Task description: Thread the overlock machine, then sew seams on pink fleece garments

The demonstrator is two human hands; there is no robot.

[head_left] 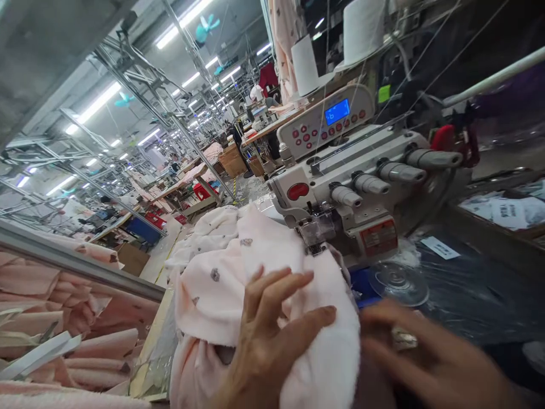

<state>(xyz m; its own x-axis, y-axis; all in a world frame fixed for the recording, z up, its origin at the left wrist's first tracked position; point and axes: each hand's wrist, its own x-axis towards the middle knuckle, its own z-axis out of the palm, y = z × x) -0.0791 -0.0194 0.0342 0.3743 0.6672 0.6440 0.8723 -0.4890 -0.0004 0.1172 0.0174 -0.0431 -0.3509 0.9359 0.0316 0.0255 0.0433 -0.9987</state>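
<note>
Soft pale pink fabric (213, 307) with small grey motifs lies bunched in front of me, its far edge at the needle area of a white overlock sewing machine (298, 170). My left hand (272, 329) rests on the fabric, fingers and thumb spread apart. At the fabric's right edge is my right hand (430, 358), smeared by motion; whether its fingertips grip the edge cannot be made out. The machine's presser foot (315, 247) sits over the cloth, just beyond my left fingertips.
White thread cones (364, 31) stand above the lit control panel (336, 112). A clear round disc (399, 283) and a white label (440, 247) lie right of the machine. Stacked pink cloth pieces (97, 295) fill the left side, beside a metal rail (80, 255).
</note>
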